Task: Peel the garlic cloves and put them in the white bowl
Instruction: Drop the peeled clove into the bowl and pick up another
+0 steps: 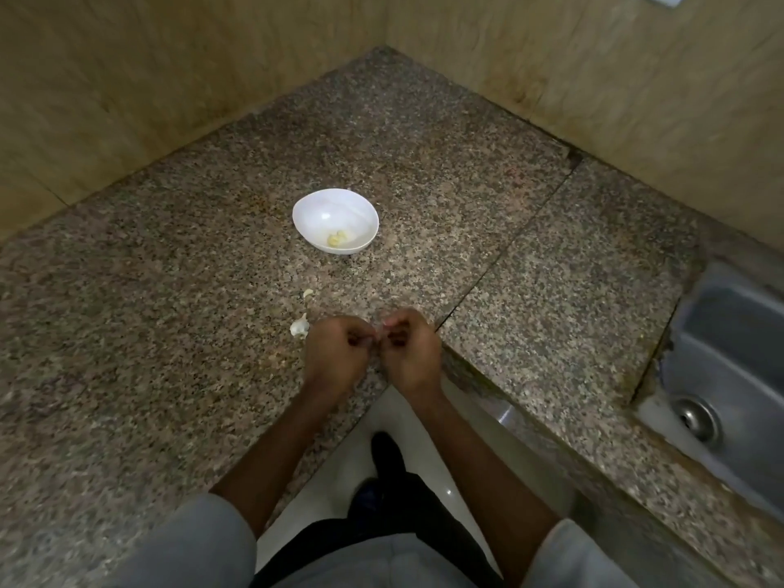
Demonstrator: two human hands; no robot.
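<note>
Low in the centre of the frame the left hand [337, 350] and right hand [410, 350] meet above the edge of the counter [169, 290]. Their fingers are curled in, the tips pinching a small pale clove [380, 329] between them; it is mostly hidden. Just left of the left hand lies a garlic piece [299, 327], with a scrap of peel [308, 293] above it. Higher, mid-frame, the white bowl [339, 205] holds peeled cloves [337, 239]. A steel sink [729, 354] sits at the right edge.
</note>
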